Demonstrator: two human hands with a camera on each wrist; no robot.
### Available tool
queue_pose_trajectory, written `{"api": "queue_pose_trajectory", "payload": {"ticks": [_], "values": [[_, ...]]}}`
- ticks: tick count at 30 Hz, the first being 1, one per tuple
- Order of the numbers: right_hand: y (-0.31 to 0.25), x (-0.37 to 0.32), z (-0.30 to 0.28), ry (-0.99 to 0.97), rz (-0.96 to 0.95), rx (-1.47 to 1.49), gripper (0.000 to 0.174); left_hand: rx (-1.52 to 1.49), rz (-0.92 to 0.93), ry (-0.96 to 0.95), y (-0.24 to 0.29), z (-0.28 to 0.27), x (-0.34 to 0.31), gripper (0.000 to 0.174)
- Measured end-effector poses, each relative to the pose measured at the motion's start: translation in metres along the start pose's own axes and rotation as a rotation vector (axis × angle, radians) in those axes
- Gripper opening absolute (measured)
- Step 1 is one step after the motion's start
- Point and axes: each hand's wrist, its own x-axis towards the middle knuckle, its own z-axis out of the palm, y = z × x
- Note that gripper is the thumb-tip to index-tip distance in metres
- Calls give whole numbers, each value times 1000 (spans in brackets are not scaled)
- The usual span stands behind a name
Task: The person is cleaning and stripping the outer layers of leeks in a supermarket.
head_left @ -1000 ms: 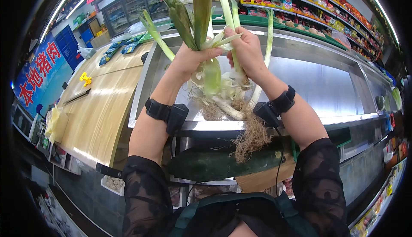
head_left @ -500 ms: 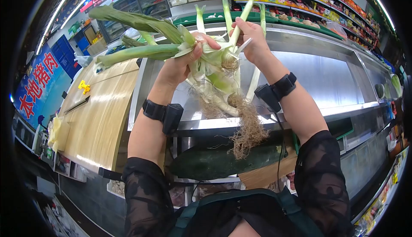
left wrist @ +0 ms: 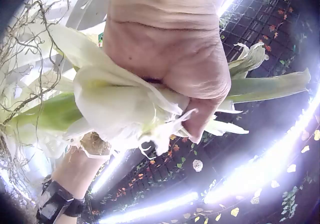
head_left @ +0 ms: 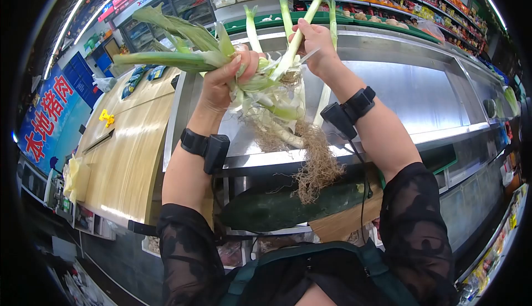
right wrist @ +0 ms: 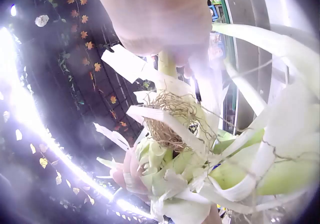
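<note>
Over metal [head_left: 410, 98] — left fingers [head_left: 251, 64] grip leeks [head_left: 176, 58], right fingers [head_left: 306, 30] a stalk [head_left: 288, 57].

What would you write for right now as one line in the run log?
left hand: grips leek leaves | right hand: holds leek stalk | roots: hang past front edge of metal counter

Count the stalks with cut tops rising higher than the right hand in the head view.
4. The right hand pinches one stalk; a second stalk and third stalk show left of it, a fourth stalk right. Others may be hidden.
</note>
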Motion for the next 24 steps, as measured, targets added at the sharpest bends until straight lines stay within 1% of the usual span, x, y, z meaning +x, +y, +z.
{"api": "queue_pose_trajectory", "payload": {"ticks": [1,2,3,4,5,6,7,9,10,11,13,14,15,16,17,18,19,20,21,22,23,24], "values": [[3,4,0,40,-11,-4,30,0,0,0,1,-1,-1,28],[5,9,0,80,-22,-7,30,25,-43,20,4,-3,-2,25],[6,13,-5,83,-20,-4,30,49,-88,39,5,-4,-3,22],[4,17,-12,84,-37,-12,30,48,-92,38,5,-3,-3,22],[2,21,-20,83,-55,-23,30,22,-113,116,4,-2,-3,24],[-3,24,-26,135,-40,-43,29,-5,-131,196,4,0,-2,27],[-6,28,-34,136,-38,-46,29,-8,-131,197,5,3,-2,27],[-14,32,-46,138,-80,144,27,-45,-192,342,9,8,-1,28],[-19,32,-50,47,-85,163,28,-45,-188,382,7,6,-1,28],[-21,33,-52,44,-86,156,28,-48,-181,382,6,4,-1,28],[-29,27,-49,-154,-110,273,29,-186,-198,367,7,-1,-1,24],[-31,25,-47,-219,-115,275,30,-187,-190,368,7,-5,-2,24],[-33,21,-44,-225,-118,271,30,-216,-217,443,8,-6,-3,18],[-33,17,-40,-253,-115,203,30,-245,-246,518,10,-7,-3,31],[-32,13,-35,-281,-111,135,30,-244,-240,519,7,-5,-3,31],[-31,10,-30,-325,-91,126,30,-97,-264,582,8,10,2,35],[-29,6,-25,-329,-89,125,30,50,-289,644,8,17,3,38],[-27,3,-20,-405,-92,133,28,92,-336,554,5,12,3,30],[-26,1,-17,-480,-95,142,25,90,-334,559,4,9,3,30],[-25,-2,-14,-560,-89,191,24,33,-365,514,3,7,3,27],[-25,-3,-12,-563,-85,189,24,-25,-395,469,2,5,3,26],[-23,-4,-10,-635,-96,244,24,-3,-430,463,7,11,4,27]]}}
